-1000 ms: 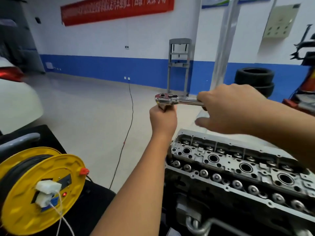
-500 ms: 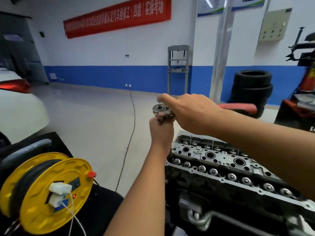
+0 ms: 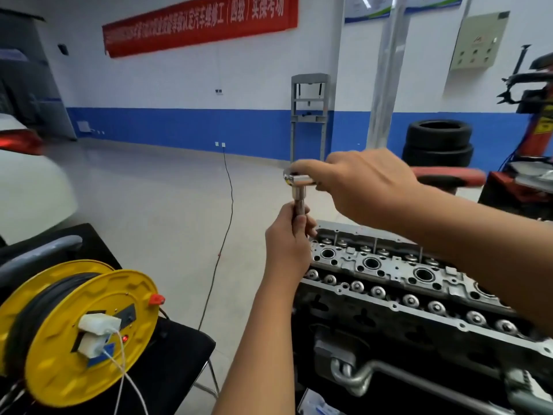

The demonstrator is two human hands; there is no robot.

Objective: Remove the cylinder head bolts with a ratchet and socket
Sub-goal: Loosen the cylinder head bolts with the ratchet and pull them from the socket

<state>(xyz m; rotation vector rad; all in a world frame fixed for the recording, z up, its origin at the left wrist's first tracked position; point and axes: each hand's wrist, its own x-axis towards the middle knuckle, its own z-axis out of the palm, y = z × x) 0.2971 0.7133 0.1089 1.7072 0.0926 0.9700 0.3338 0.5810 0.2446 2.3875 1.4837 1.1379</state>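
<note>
Hands hold tight: my left hand (image 3: 288,238) grips the socket bar (image 3: 300,202), my right hand (image 3: 368,187) grips the ratchet (image 3: 299,179) at twelve o'clock. Tilting could make it slip off the bolt.

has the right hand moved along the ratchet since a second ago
Yes. The right hand slid from the handle toward the ratchet head; it now covers the head above the left hand, which grips the socket.

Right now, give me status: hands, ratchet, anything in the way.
Left hand grips the socket shaft, upright at the cylinder head's far-left corner. Right hand holds the ratchet near its head. Bolt hidden. Nothing blocking.
</note>
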